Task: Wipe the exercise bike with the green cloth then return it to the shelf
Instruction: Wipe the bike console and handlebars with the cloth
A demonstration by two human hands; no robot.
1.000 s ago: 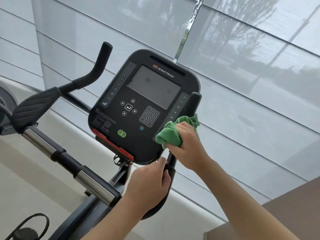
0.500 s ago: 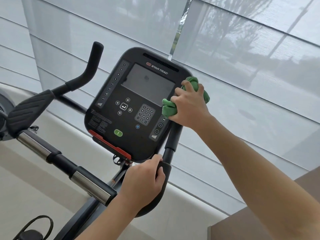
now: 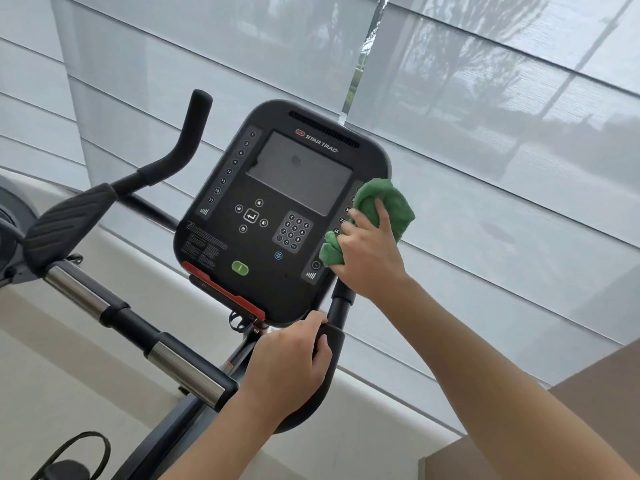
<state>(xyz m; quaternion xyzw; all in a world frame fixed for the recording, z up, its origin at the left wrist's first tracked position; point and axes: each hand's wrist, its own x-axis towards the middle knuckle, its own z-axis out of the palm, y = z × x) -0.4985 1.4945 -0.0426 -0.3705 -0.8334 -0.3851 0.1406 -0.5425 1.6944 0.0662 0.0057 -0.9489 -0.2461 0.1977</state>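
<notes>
Gripping the cloth (image 3: 382, 216) bunched in your right hand (image 3: 369, 258), you press it on the console's (image 3: 277, 209) right edge, over the upright handlebar there. Your left hand (image 3: 287, 368) curls round the bike's lower right handlebar (image 3: 329, 344).

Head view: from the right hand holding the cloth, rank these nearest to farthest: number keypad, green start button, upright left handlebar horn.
From the right hand, gripping the green cloth:
1. Number keypad, just left of it on the console.
2. Green start button, lower left on the console.
3. Left handlebar horn, far left, beyond the console.
</notes>
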